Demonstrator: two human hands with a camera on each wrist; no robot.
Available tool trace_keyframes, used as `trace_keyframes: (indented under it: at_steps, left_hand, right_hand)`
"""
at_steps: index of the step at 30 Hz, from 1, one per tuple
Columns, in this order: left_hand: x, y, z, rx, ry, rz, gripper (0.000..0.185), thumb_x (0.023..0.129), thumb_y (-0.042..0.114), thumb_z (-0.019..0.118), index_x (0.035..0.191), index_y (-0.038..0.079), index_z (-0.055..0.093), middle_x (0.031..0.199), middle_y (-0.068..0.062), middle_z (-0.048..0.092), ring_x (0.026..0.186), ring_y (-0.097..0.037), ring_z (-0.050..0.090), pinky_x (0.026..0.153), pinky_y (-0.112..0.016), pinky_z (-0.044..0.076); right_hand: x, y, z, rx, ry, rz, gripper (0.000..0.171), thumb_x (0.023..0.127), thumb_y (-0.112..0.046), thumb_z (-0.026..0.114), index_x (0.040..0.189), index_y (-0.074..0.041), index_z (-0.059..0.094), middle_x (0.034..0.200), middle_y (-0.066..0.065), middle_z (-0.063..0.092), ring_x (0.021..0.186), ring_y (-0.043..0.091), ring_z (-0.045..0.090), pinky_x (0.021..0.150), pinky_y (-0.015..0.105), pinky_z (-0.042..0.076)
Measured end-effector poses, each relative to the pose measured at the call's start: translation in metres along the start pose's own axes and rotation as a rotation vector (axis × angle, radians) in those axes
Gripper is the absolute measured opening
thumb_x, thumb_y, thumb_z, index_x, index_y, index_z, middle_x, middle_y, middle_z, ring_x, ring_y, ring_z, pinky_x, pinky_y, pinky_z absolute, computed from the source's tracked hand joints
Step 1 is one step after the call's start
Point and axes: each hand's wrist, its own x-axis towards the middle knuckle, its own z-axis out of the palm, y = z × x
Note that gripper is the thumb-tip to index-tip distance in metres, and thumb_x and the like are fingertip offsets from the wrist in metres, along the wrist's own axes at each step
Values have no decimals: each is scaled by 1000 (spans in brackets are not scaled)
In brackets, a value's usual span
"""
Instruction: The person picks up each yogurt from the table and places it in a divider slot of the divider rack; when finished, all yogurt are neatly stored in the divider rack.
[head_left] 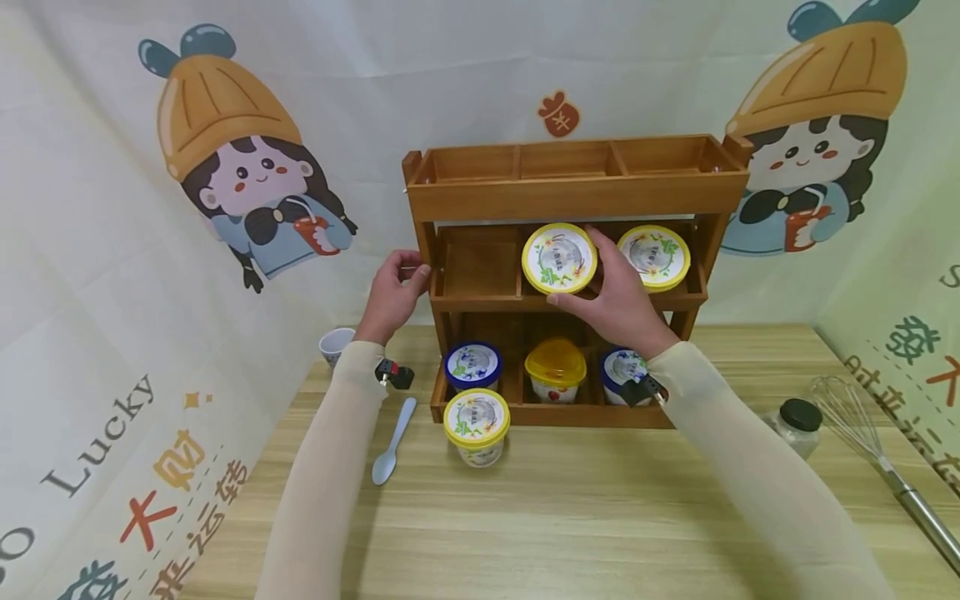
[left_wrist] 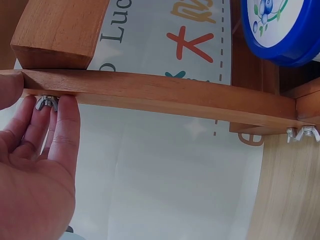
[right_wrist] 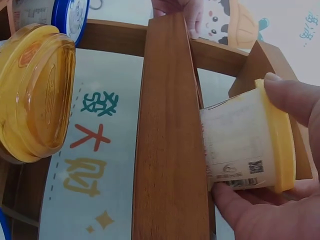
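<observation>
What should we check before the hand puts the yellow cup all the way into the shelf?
1. Grip on the cup: the right hand has thumb and fingers curled round the yellow-lidded cup. Ok.
2. Lid on the cup: it sits flat on the rim in the right wrist view. Ok.
3. Rack steadied: the left hand holds the left post of the wooden rack. Ok.
4. Room in the middle shelf: the cup is at the centre slot, and the second yellow-lidded cup fills only the right one. Ok.
5. Floor of the centre slot clear: hidden behind the cup. Cannot tell.
</observation>
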Motion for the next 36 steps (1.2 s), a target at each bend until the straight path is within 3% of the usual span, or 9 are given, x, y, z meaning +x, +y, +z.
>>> trace_keyframes:
  at_steps: [5, 15, 20, 27, 36]
  left_hand:
    - [-1, 0, 1, 14, 5, -3, 40, 110, 29, 59, 143, 7, 52, 139, -15, 59, 127, -28, 60, 108, -45, 58]
    - [-1, 0, 0, 20, 2, -7, 41, 110, 30, 58, 144, 9, 52, 141, -14, 59, 128, -28, 59, 109, -44, 58]
    - [0, -1, 0, 14, -1, -6, 40, 110, 29, 59, 143, 9, 52, 140, -13, 59, 128, -28, 60, 108, -45, 58]
    - [-2, -2, 1, 21, 0, -8, 40, 110, 30, 58, 144, 10, 52, 142, -13, 58, 130, -29, 59, 109, -45, 58]
    - [-1, -1, 1, 13, 3, 2, 40, 110, 29, 59, 144, 9, 52, 142, -13, 58, 129, -29, 60, 109, -45, 58]
  right_hand:
    - [6, 2, 1, -150, -8, 21, 111, 87, -31, 89, 167, -1, 19, 169, 22, 33, 156, 39, 34, 131, 55, 29]
    - [13, -1, 2, -255, -81, 90, 114, 91, -37, 83, 167, 5, 9, 171, 28, 27, 157, 44, 32, 131, 57, 29]
    - [12, -1, 2, -262, -80, 102, 112, 92, -38, 81, 167, 5, 9, 171, 28, 26, 157, 44, 31, 131, 56, 28]
    - [2, -6, -1, -261, -54, 54, 104, 94, -33, 79, 166, 5, 15, 169, 29, 29, 156, 45, 31, 131, 58, 27]
    - [-18, -11, -6, -152, -43, -11, 94, 95, -28, 80, 166, 0, 24, 167, 22, 35, 153, 38, 39, 122, 52, 44]
